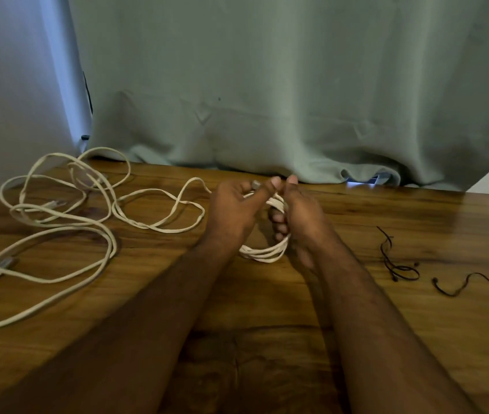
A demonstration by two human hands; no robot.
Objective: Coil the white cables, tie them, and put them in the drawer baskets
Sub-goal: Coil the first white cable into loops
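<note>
A small coil of white cable (264, 253) hangs between both hands over the middle of the wooden table (267, 324). My right hand (295, 216) grips the coil's right side, its fingers curled through the loops. My left hand (237, 209) pinches the cable near its grey plug at the coil's top. The uncoiled rest of this cable (159, 210) trails left across the table. Other loose white cables (52, 234) lie tangled at the left. No drawer or basket is in view.
Black ties (395, 258) lie on the table to the right of my right arm, with another black tie (458, 286) further right. A grey-green curtain (267, 85) hangs along the table's back edge.
</note>
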